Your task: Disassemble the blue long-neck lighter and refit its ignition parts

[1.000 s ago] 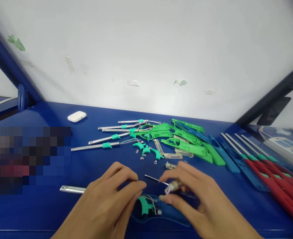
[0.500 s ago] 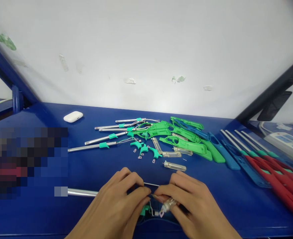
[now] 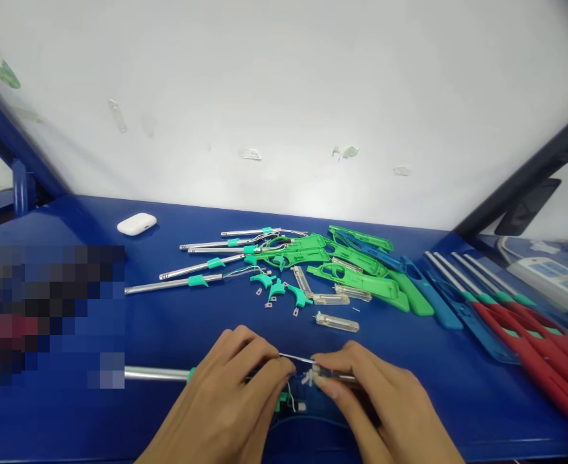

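Note:
The fingers of my left hand [image 3: 230, 380] are closed at one end of a thin white tube [image 3: 296, 358]. My right hand [image 3: 385, 396] pinches a clear fuel tank [image 3: 335, 374] of a long-nosed lighter, its pale valve end facing left, close to the tube's other end. Below lies a dark blue lighter shell [image 3: 308, 428], partly hidden by both hands. Inside it show a green trigger [image 3: 282, 403] and a white wire [image 3: 292, 394]. A metal barrel [image 3: 158, 374] sticks out left of my left hand.
Several metal barrels with green collars [image 3: 197, 281] lie behind, beside loose green triggers [image 3: 277, 290] and clear tanks [image 3: 337, 321]. Green shells [image 3: 361, 281] are heaped right of them. Red lighters [image 3: 516, 335] lie far right. A white case [image 3: 137, 224] sits back left.
My right hand has turned the clear tank, so its valve end has come up to the thin tube. My left hand has barely moved. The view has shifted slightly.

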{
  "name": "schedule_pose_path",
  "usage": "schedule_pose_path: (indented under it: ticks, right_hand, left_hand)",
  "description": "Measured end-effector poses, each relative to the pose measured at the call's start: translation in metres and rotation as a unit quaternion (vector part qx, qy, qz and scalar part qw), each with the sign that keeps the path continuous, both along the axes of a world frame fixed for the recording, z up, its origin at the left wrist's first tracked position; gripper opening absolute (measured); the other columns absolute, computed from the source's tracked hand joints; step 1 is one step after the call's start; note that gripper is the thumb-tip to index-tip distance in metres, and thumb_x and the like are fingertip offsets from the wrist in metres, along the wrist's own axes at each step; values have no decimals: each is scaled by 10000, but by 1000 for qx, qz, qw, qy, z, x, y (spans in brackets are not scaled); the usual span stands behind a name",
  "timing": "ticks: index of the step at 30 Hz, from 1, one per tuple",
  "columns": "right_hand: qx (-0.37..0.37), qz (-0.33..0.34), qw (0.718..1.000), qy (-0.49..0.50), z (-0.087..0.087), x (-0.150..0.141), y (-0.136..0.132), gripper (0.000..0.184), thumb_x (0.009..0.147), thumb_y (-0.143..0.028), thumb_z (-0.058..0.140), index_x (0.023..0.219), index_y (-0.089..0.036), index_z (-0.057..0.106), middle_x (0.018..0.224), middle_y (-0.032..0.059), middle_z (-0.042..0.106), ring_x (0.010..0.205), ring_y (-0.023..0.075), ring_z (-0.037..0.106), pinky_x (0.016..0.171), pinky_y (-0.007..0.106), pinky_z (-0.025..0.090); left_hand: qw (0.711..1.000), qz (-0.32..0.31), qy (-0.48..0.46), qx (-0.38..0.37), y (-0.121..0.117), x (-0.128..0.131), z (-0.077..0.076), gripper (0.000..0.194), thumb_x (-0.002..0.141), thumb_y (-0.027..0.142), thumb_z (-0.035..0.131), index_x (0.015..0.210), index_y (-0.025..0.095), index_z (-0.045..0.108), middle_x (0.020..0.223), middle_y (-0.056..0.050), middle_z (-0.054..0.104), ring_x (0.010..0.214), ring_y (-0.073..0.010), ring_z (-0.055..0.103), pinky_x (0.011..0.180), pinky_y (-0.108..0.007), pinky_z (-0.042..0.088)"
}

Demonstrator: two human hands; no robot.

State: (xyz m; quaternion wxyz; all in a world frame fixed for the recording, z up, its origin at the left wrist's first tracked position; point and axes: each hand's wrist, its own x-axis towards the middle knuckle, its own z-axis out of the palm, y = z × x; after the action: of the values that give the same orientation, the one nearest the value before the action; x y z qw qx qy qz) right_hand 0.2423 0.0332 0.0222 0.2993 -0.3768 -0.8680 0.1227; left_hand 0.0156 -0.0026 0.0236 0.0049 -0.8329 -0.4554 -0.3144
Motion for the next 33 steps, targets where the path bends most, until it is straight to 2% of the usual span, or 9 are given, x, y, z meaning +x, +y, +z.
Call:
schedule_pose_path:
  ticks: [3,7,11,16,23,33]
  right_hand:
    - [21,0,1000,-11,-5,-3,2,120,1088,-303,500,1110,-294,618,933,-38,769,768,149,771,650,268,586]
    - [65,-5,998,-7,-4,-4,3,101,1069,-293,539,1099,-297,636,899,-43,769,796,182,755,692,308,567]
    - [30,4,1000,-3,-3,-1,1,102,1065,-271,551,1120,-309,628,922,-57,770,829,167,752,768,308,563]
    - [-4,33,999,-34,-8,2,1,156,1049,-242,574,1180,-319,613,978,-32,766,906,192,747,712,306,549]
    - [-12,7,1000,8,-10,-6,-3,143,1094,-296,492,1116,-307,632,911,-15,747,820,203,709,727,328,534]
    - [6,54,998,-16,-3,-6,4,120,1092,-315,504,1082,-274,616,837,-19,720,738,176,677,621,275,524]
  left_hand:
    - [1000,-4,11,11,0,1,1,312,1040,79,421,980,208,698,944,26,741,840,-163,611,858,-332,500]
    - [1000,10,5,20,0,4,0,319,1046,92,418,993,211,708,922,29,736,822,-167,605,835,-335,492]
    - [1000,8,9,28,1,5,-1,324,1046,84,407,1006,201,707,935,30,739,842,-169,611,876,-351,490]
    - [999,3,24,28,1,4,1,326,1049,77,404,973,195,698,924,23,737,824,-166,604,848,-344,496]
    - [999,5,23,35,1,5,2,347,1061,86,381,948,194,691,937,18,741,846,-169,610,840,-345,492]
    - [1000,-4,-15,-9,-2,3,1,317,1024,70,423,1012,207,709,955,28,738,849,-175,596,830,-353,476]
